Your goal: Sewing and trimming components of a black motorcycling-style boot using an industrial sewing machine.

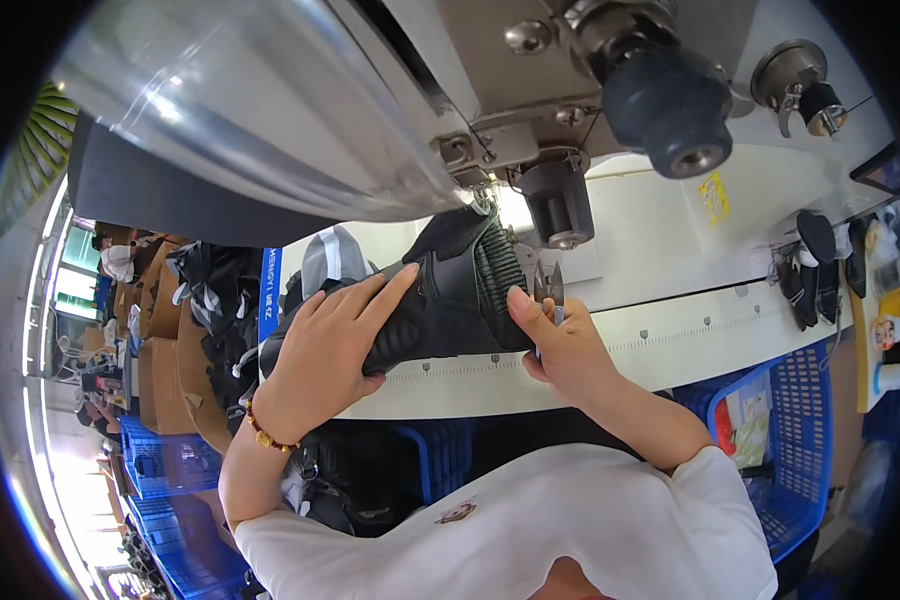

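A black shoe upper (448,300) with a ribbed, stitched edge lies under the sewing head, its far tip at the needle area (482,198). My left hand (320,345) grips its left part, fingers stretched across the top and thumb at the near side. At the upper's right edge, my right hand (575,355) is closed around small thread snips (548,285), their metal blades pointing away from me. The right thumb lies against or close to the ribbed edge; exact contact I cannot make out. Behind my left hand rests a grey and white piece (332,262).
Machine parts, including a dark knob (667,108) and a black cylinder (557,200), overhang the white table (660,335). Dark pieces (812,268) lie at the far right. Blue baskets (802,440) stand below the table edge; cardboard boxes (162,385) are at left.
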Demonstrator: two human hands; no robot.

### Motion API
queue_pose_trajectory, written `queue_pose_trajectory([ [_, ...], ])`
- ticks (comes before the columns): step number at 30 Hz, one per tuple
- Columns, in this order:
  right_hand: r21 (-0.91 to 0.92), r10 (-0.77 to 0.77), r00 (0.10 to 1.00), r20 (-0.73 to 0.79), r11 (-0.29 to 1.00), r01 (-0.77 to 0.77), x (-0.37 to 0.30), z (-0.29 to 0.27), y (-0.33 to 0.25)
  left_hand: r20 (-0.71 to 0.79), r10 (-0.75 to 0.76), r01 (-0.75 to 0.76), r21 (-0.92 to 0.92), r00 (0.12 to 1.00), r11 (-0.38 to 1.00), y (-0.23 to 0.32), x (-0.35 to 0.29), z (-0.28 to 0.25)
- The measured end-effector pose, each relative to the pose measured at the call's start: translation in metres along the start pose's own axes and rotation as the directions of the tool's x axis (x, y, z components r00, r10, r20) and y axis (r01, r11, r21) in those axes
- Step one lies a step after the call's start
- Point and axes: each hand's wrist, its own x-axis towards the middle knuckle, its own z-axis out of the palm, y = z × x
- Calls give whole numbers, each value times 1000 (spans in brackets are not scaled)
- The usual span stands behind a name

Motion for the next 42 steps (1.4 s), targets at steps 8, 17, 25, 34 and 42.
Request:
queue_pose_trajectory([
  [8,-70,-145,986,85,986,151,1,-4,0,-62,-17,17,4,998,1000,7,-3,7],
  [17,-82,-178,984,-12,981,177,1,7,-14,-109,-24,35,104,994,994,15,-8,12],
  [25,-48,-105,993,-56,994,103,3,2,-18,-121,-20,53,278,992,959,11,-10,9],
  [34,14,-30,999,-45,999,31,9,-14,5,-242,-9,98,359,970,928,19,-21,27],
  [42,-169,-196,943,270,954,247,32,-27,21,-481,-872,176,-854,92,489,-43,-101,123],
])
